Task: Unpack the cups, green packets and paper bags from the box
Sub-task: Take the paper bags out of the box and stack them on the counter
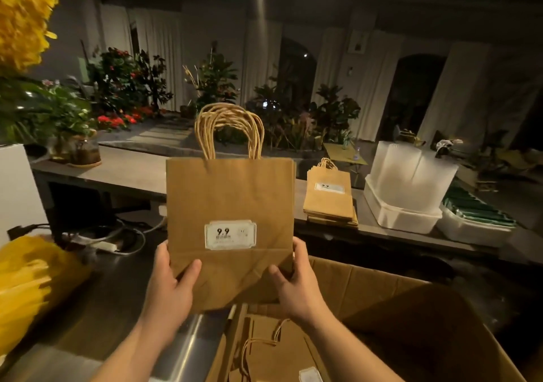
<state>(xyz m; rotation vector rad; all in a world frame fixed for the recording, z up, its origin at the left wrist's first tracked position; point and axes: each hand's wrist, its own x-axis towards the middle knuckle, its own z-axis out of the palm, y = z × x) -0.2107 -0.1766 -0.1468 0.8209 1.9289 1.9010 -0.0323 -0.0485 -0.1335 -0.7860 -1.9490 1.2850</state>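
Note:
I hold a bundle of flat brown paper bags (pixel 229 202) upright above the open cardboard box (pixel 390 293), handles up and a white label facing me. My left hand (pixel 173 284) grips its lower left edge, and my right hand (pixel 293 281) grips the lower right edge. More paper bags (pixel 273 352) lie inside the box. A stack of paper bags (pixel 330 199) rests on the counter beyond. Sleeves of clear cups (pixel 408 176) stand in a white tray to the right, and green packets (pixel 476 211) fill another white tray beside it.
A yellow bag (pixel 26 281) lies at the left on the dark worktop, with cables and a power strip (pixel 108 243) behind it. Potted plants and flowers (pixel 123 87) line the back. A white box (pixel 17 193) stands at far left.

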